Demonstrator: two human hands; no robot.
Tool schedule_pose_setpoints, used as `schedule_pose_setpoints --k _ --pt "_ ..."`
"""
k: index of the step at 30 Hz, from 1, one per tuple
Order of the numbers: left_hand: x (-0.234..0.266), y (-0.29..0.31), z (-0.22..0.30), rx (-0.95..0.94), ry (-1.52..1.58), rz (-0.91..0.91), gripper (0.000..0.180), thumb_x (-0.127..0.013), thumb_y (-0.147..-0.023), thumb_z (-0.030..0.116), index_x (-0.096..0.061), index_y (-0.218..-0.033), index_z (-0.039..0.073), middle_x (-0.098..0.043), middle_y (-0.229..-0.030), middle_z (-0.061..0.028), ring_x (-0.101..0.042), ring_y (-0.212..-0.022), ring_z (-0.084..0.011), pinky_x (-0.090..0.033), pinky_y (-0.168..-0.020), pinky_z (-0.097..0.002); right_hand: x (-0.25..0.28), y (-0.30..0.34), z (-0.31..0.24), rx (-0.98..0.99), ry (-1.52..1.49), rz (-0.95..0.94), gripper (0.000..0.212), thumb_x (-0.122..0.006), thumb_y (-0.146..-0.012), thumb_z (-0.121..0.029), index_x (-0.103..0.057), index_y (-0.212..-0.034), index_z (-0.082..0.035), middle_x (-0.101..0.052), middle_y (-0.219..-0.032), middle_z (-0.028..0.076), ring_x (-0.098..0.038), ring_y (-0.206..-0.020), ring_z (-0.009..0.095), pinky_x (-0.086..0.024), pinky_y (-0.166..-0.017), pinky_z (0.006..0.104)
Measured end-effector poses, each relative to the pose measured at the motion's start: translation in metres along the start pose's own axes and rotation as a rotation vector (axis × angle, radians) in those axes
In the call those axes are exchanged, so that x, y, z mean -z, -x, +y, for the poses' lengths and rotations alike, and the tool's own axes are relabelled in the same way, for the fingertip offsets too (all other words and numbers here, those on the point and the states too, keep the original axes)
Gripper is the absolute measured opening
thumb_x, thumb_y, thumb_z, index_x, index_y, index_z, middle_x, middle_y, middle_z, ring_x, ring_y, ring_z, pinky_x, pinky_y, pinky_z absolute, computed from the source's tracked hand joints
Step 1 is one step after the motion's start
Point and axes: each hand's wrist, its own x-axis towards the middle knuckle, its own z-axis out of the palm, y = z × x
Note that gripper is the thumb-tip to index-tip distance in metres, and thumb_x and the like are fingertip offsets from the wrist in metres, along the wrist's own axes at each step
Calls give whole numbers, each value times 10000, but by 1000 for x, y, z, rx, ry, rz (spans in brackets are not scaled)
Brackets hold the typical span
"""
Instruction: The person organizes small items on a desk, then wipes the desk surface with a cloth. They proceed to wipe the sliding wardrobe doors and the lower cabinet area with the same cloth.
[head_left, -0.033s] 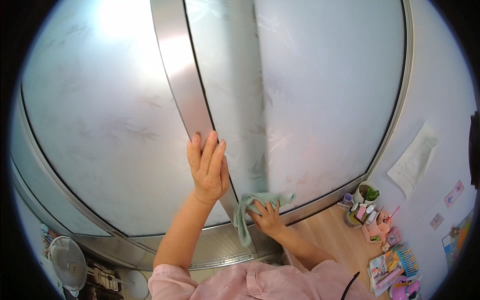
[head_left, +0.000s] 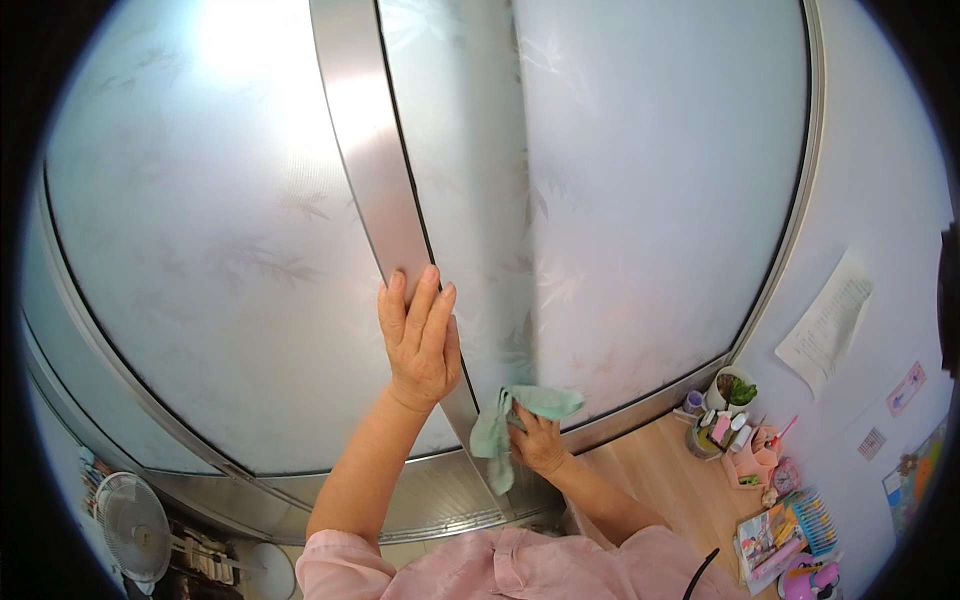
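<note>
My left hand (head_left: pixel 420 345) lies with outstretched fingers on the brushed metal frame bar (head_left: pixel 372 150) of a frosted glass door. To its right and lower down, my right hand (head_left: pixel 540 440) grips a pale green cloth (head_left: pixel 500 425), pressing it near the bottom of the glass beside the bar's lower end. The cloth drapes over my fingers and hides their tips; one end hangs down to the left. Faint leaf patterns show on the left glass panel (head_left: pixel 240 330) and the right glass panel (head_left: pixel 650 200).
A wooden desk (head_left: pixel 640 470) stands at the lower right. On it are a potted plant (head_left: pixel 735 388), a pink organizer (head_left: pixel 752 460), a pink clock (head_left: pixel 785 473) and books (head_left: pixel 765 530). Paper (head_left: pixel 828 320) hangs on the right wall. A fan (head_left: pixel 133 525) stands at lower left.
My right hand has shifted slightly and the cloth has folded differently, with its hanging end swung a little rightward. My left hand stays on the bar.
</note>
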Motion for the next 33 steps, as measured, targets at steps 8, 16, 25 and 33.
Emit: schedule_pose_setpoints --k 8,16,25,33 --pt "28 26 8 67 38 -245 639 -636 -765 58 -391 -1352 -4 -412 -1401 -245 -307 -1328 -466 -118 -1080 -611 80 -289 9 22 59 445 340 -634 -820 -259 -626 -1128 -115 -458 -1366 192 -339 -1318 409 -151 -1063 630" --pt "138 175 43 186 305 -622 467 -649 -757 34 -513 -1204 57 -617 -1178 -144 -578 -1095 -322 -291 -1043 -543 126 -417 -6 4 109 552 298 -596 -847 -240 -638 -1138 -192 -459 -1351 150 -351 -1297 381 -231 -1026 639" --pt "314 522 58 1515 309 -1196 193 -614 -833 145 -681 -966 21 -684 -818 -115 -650 -655 -283 -532 -616 -433 2 -40 -14 207 112 131 327 -691 -804 -225 -645 -1120 -157 -492 -1316 140 -431 -1251 365 -260 -1047 575" --pt "372 556 91 2227 122 -1114 202 -618 -837 152 -684 -973 17 -688 -834 -119 -654 -680 -269 -532 -631 -414 45 -245 -31 -76 -302 400 298 -619 -842 -164 -623 -1119 -53 -525 -1255 194 -431 -1209 398 -301 -1016 530"
